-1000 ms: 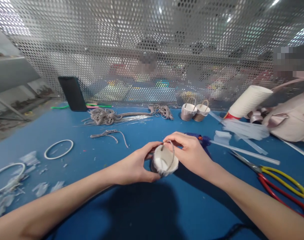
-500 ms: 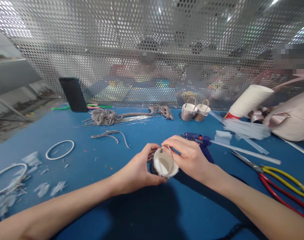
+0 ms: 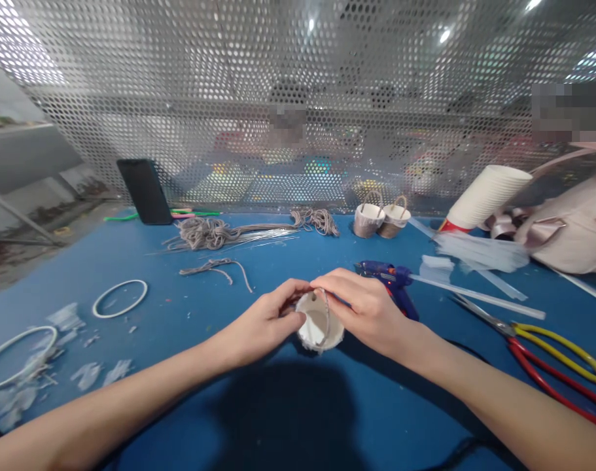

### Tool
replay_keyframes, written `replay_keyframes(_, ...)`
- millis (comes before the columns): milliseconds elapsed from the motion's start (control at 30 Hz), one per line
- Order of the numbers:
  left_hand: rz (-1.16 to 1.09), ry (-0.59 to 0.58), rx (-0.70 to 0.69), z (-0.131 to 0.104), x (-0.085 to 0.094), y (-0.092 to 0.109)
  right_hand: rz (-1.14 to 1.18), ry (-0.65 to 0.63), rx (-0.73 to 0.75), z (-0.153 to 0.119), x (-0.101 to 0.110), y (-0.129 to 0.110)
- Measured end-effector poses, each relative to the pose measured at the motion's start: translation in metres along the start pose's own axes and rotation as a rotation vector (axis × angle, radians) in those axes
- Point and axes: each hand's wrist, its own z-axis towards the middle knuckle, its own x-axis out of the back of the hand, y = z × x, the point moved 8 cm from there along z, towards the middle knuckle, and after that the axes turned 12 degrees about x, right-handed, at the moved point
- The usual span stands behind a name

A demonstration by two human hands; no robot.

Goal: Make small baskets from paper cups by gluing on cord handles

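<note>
A small white-lined cup (image 3: 320, 327) with a thin cord handle (image 3: 327, 313) arching over its opening is between my two hands. My left hand (image 3: 268, 317) grips the cup's left wall, its thumb at the rim and its fingers behind. On the far right side, my right hand (image 3: 364, 304) is closed, with fingertips pinching the cord near the back rim. The fingertips of both hands meet or nearly meet there. Just beyond my right hand lies a blue glue gun (image 3: 388, 275) with a long clear glue stick.
Scissors (image 3: 508, 330) lie at right, near plastic strips (image 3: 484, 252) and stacked paper cups (image 3: 489, 196). Two small handled baskets (image 3: 369, 220) stand at the back. Grey cord (image 3: 202, 232), a phone (image 3: 145, 193), a white ring (image 3: 120, 299) and scraps (image 3: 86, 376) are left.
My left thumb has moved from the cup's near side up to its left rim. The cup has shifted slightly left, and the cord handle leans less to the right.
</note>
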Motion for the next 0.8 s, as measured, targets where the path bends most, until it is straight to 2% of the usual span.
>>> replay_keyframes(233,0.159,0.126,-0.009,0.008,0.011,0.009,-0.010,0.027,0.036,0.004,0.004,-0.005)
replay_keyframes(400,0.246,0.179,-0.012,0.014,0.016,0.011,0.022,0.022,0.000,0.006,0.008,-0.004)
replay_keyframes(567,0.298,0.187,0.011,0.012,0.019,0.013,-0.006,0.015,-0.105,0.005,0.031,-0.006)
replay_keyframes(667,0.273,0.132,0.076,0.012,0.020,0.012,-0.050,0.009,-0.180,-0.010,0.056,-0.011)
replay_keyframes(800,0.210,-0.058,0.112,0.009,0.020,0.007,-0.068,0.008,-0.383,-0.056,0.086,-0.005)
